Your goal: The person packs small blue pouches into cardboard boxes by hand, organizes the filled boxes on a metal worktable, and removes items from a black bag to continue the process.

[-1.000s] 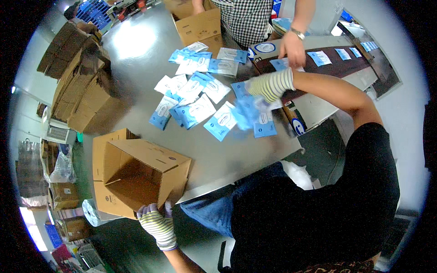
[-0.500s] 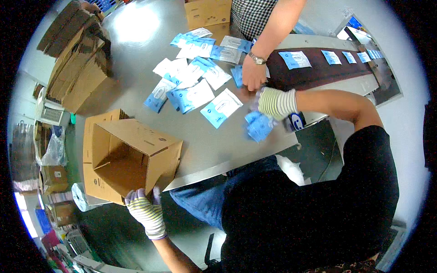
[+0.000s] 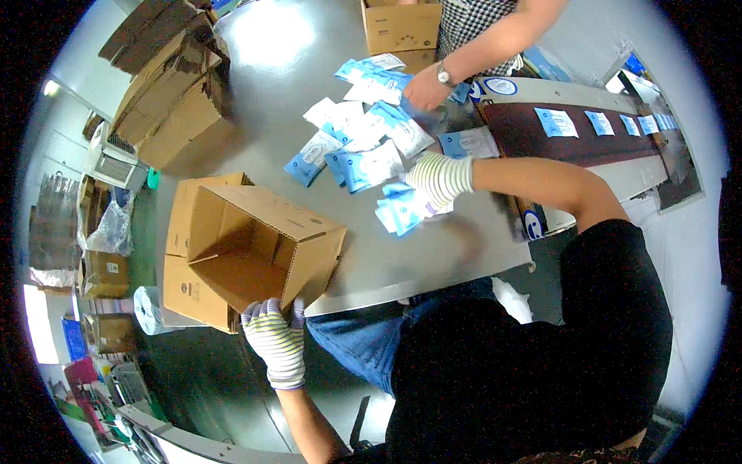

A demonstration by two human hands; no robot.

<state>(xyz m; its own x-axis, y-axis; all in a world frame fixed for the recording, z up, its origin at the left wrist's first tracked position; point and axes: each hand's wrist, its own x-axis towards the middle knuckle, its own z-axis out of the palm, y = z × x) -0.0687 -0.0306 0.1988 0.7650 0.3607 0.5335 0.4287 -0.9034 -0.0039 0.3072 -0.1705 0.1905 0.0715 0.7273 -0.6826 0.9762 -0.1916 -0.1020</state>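
Observation:
My left hand (image 3: 274,340), in a striped knit glove, grips the near edge of an open cardboard box (image 3: 318,267). The box lies tilted on the table, its opening facing me and its inside dark. In the same kind of glove, my right hand (image 3: 440,178) holds a small stack of blue-and-white packets (image 3: 402,210) just above the table's near side. Beyond it lies a loose pile of similar packets (image 3: 376,164). Another person's bare hand (image 3: 427,89), with a wristwatch above it, reaches to the far side of that pile.
At the right, a dark conveyor belt (image 3: 568,147) carries a row of spaced packets. One packet (image 3: 469,144) lies at its table end. Folded cardboard boxes (image 3: 174,93) are stacked at the far left. Another cardboard box (image 3: 402,29) stands at the back beside the other person.
My right hand has moved left with the packets, away from the conveyor end. The other person's hand has drawn back toward the pile's far side. My left hand keeps hold of the box.

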